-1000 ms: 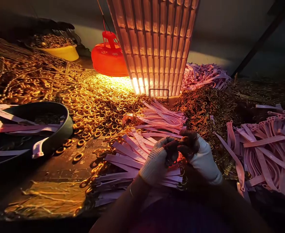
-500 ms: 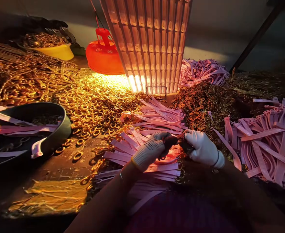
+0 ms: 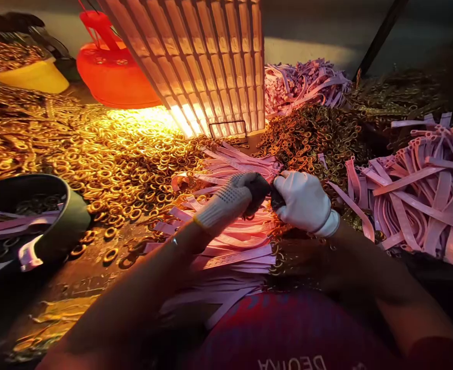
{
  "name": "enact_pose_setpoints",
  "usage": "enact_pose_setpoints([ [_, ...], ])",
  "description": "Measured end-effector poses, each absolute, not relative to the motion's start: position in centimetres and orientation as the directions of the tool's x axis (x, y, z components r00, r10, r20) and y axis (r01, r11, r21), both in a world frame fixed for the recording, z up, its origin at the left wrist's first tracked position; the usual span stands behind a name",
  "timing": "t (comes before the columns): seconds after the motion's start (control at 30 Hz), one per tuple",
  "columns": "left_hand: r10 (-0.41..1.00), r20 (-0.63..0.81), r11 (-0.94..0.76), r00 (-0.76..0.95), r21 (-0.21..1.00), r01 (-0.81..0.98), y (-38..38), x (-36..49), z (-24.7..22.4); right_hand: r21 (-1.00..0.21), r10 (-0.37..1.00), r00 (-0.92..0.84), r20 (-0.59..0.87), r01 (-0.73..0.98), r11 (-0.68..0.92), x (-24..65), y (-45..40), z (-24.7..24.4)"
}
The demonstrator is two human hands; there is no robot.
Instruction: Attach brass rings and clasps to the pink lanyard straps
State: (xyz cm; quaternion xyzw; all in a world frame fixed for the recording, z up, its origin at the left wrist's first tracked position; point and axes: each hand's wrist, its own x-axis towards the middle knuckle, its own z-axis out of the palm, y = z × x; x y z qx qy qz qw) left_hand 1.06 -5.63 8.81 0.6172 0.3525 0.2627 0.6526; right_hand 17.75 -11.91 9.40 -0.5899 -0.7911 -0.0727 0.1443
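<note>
My left hand (image 3: 236, 198), in a pale dotted work glove with dark fingertips, is closed over the middle of the table. Facing it is my right hand (image 3: 303, 200) in a white glove with dark fingertips, its fingers also pinched together. The two sets of fingertips nearly meet, and whatever is between them is too small and dark to make out. Beneath and behind the hands lie pink straps (image 3: 245, 254) in layered bundles, some with metal rings at their ends. Loose brass-coloured rings (image 3: 133, 174) cover the table to the left and beyond.
At the left stands a dark round basin (image 3: 75, 213) with pink straps inside. A red lamp (image 3: 114, 72) hangs behind, beside a tall ribbed panel (image 3: 211, 67). Pink straps (image 3: 419, 195) are heaped at right, snap hooks (image 3: 307, 133) behind. A yellow tub (image 3: 33, 77) is at far left.
The view has swung to the right, so the basin and lamp sit farther left. Both hands have moved slightly away from me, with their fingers still pinched close together.
</note>
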Motion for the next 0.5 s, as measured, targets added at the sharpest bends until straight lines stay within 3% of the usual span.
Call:
enact_pose_setpoints([
  [0.07, 0.757, -0.193, 0.218, 0.624, 0.975, 0.038, -5.2, 1.4, 8.9, -0.006, 0.91, -0.297, 0.289, 0.95, 0.312, 17.8, -11.9, 9.8],
  [0.13, 0.747, -0.25, 0.314, 0.616, 0.95, 0.005, -5.0, 1.8, 9.0, -0.093, 0.916, -0.288, 0.279, 0.941, 0.324, 18.1, -11.7, 9.5],
  [0.27, 0.723, -0.302, 0.391, 0.621, 0.92, -0.008, -3.8, 2.4, 7.7, -0.597, 0.984, -0.106, 0.146, 0.783, 0.173, 19.9, -10.4, 7.2],
  [0.33, 0.748, -0.308, 0.292, 0.588, 0.948, 0.126, -2.3, 2.6, 5.9, -0.718, 0.992, -0.026, 0.121, 0.688, 0.105, 20.9, -9.9, 5.5],
  [0.43, 0.803, -0.285, 0.074, 0.523, 0.919, 0.388, 0.1, 2.9, 2.6, -0.711, 0.976, 0.06, 0.208, 0.695, 0.109, 21.5, -10.2, 3.5],
  [0.5, 0.805, -0.276, 0.018, 0.525, 0.896, 0.444, 1.1, 3.6, 0.4, -0.649, 0.978, -0.005, 0.208, 0.747, 0.142, 21.0, -11.0, 2.4],
])
